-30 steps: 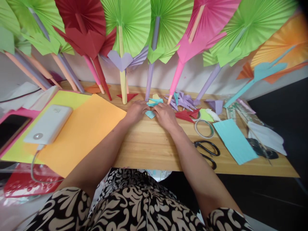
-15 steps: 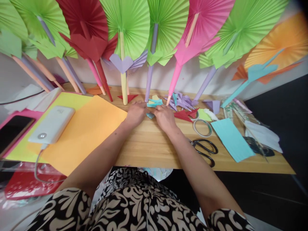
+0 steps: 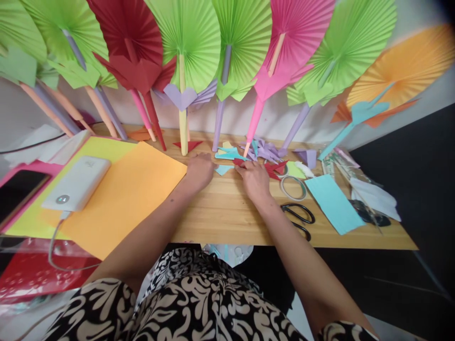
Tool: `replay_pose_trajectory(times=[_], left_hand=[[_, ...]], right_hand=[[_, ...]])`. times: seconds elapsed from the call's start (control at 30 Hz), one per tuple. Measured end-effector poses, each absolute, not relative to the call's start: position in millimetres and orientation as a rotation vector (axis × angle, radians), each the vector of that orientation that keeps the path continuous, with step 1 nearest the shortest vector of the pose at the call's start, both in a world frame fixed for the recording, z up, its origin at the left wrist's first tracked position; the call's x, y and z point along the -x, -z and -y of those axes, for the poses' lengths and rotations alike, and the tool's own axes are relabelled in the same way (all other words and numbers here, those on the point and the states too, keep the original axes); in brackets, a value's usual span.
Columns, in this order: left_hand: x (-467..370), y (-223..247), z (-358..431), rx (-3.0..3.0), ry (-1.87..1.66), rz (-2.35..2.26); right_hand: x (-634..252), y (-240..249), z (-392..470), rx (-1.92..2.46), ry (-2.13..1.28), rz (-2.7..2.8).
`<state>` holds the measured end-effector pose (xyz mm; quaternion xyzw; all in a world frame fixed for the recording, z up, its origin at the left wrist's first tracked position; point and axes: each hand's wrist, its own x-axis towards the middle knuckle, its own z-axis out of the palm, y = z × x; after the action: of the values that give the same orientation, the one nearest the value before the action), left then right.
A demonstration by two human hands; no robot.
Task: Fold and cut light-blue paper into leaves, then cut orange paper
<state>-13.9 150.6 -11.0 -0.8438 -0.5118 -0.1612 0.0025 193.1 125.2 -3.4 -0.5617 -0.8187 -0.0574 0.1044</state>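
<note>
A small light blue paper piece (image 3: 224, 169) lies low over the wooden table between my two hands. My left hand (image 3: 200, 171) is closed, its fingertips at the paper's left end. My right hand (image 3: 255, 180) has bent fingers whose tips meet the right end; their exact grip is partly hidden. Just behind the right fingers are red folded papers (image 3: 276, 169). Other light blue cut paper (image 3: 231, 153), with a pale yellow bit, lies beyond the gap between my hands.
Paper fans, such as a pink one (image 3: 302, 28), lean along the wall. Black-handled scissors (image 3: 301, 213), a tape roll (image 3: 293, 188) and a pleated blue sheet (image 3: 336, 203) lie right. Orange paper (image 3: 142, 189), a white power bank (image 3: 80, 182) and a phone (image 3: 23, 192) occupy the left. Purple scraps (image 3: 268, 150) sit behind.
My right hand has shifted right, away from my left hand. More of the light blue paper piece shows between them. The view has turned slightly.
</note>
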Motion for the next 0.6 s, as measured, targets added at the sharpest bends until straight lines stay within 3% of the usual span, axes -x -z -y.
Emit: replay_pose_trajectory(times=[0.3,0.6], left_hand=[[13,12,-150,2.636,0.473,1.602],[17,9,-150,2.718,0.544,1.654]], right_hand=[[-180,-19,-141,1.662,-0.042,2.311],[-161,6,-164,1.576,-0.278,2.292]])
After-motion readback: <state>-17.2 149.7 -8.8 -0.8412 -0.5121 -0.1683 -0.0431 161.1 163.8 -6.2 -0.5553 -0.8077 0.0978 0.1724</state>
